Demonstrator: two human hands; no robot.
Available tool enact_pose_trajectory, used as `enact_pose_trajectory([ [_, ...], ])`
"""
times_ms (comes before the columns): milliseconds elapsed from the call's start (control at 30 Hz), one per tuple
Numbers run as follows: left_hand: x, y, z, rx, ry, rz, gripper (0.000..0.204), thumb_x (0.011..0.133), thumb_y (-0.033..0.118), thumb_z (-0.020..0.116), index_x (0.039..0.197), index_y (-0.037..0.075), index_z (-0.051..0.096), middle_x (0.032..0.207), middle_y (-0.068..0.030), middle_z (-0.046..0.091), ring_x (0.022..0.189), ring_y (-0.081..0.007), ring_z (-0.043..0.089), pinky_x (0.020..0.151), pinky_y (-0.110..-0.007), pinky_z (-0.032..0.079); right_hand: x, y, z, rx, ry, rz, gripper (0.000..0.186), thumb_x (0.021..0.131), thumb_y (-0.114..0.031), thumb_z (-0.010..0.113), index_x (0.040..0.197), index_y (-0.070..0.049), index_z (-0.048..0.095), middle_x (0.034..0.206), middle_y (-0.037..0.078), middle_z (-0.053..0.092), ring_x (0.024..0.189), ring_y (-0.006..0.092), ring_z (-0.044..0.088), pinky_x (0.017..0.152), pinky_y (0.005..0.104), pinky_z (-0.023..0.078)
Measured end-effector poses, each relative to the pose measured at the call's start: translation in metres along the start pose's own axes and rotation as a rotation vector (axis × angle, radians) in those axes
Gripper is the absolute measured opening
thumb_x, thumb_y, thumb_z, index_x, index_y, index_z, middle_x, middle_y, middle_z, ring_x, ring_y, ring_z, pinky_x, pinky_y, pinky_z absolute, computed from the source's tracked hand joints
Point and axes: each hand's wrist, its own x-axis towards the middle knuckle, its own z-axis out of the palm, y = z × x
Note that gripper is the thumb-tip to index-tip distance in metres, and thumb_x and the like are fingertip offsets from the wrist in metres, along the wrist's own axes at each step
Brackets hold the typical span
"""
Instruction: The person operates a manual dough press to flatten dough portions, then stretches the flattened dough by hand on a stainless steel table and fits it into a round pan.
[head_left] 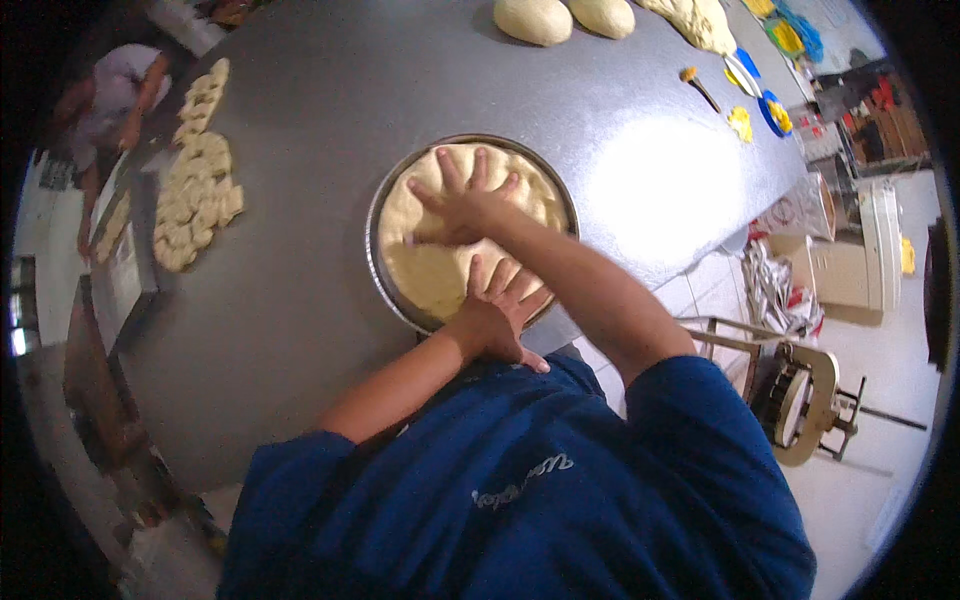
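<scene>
A round metal pan (374,232) stands at the table's near edge, with a pale sheet of dough (425,275) spread inside it. Finger dents mark the dough, mostly along its far side. My right hand (468,208) presses flat on the dough's middle and far part, fingers spread. Closer to me, my left hand (492,312) lies over the pan's near rim with its fingers spread on the dough and its thumb outside the pan. Neither hand grips anything. My hands and forearms cover part of the dough and the near rim.
On the grey table (300,250), many small dough pieces (195,195) lie left. Two dough balls (533,20) and a larger dough mass (700,22) sit at the back. A brush (699,88) and a blue lid (773,112) are far right. Another person (125,85) stands far left.
</scene>
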Motion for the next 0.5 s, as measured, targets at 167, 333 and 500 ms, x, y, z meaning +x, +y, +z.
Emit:
enact_pose_trajectory([
  [167, -0.003, -0.008, 0.019, 0.064, 0.173, 0.072, 0.127, 0.068, 0.091, 0.065, 0.168, 0.026, 0.021, 0.176, -0.0177, 0.007, 0.155, -0.0534, 0.018, 0.117, -0.078, 0.005, 0.057, 0.025, -0.041, 0.150, -0.111, -0.303, 0.097, 0.094, -0.085, 0.032, 0.166, -0.021, 0.024, 0.172, 0.014, 0.023, 0.155, 0.0489, 0.024, 0.117, 0.0763, 0.026],
  [333, -0.029, -0.036, 0.008, -0.339, 0.091, 0.038, 0.086, 0.091, 0.069, 0.062, 0.160, 0.021, 0.043, 0.168, -0.0198, 0.032, 0.151, -0.0440, 0.036, 0.126, -0.059, 0.017, 0.057, 0.041, 0.023, -0.406, 0.104, -0.381, 0.082, 0.102, -0.070, 0.038, 0.164, -0.018, 0.029, 0.170, 0.014, 0.030, 0.155, 0.0428, 0.027, 0.120, 0.0689, 0.028],
  [500, -0.114, -0.097, 0.075, -0.606, 1.259, -0.584, 0.057, 0.108, 0.038, 0.049, 0.150, 0.000, 0.050, 0.132, -0.0193, 0.066, 0.121, -0.0404, 0.061, 0.117, -0.050, 0.036, -0.027, 0.047, -0.011, -0.620, 0.602, -0.585, 0.062, 0.102, -0.059, 0.051, 0.158, -0.030, 0.047, 0.172, 0.006, 0.027, 0.159, 0.0307, 0.024, 0.124, 0.0661, 0.024],
])
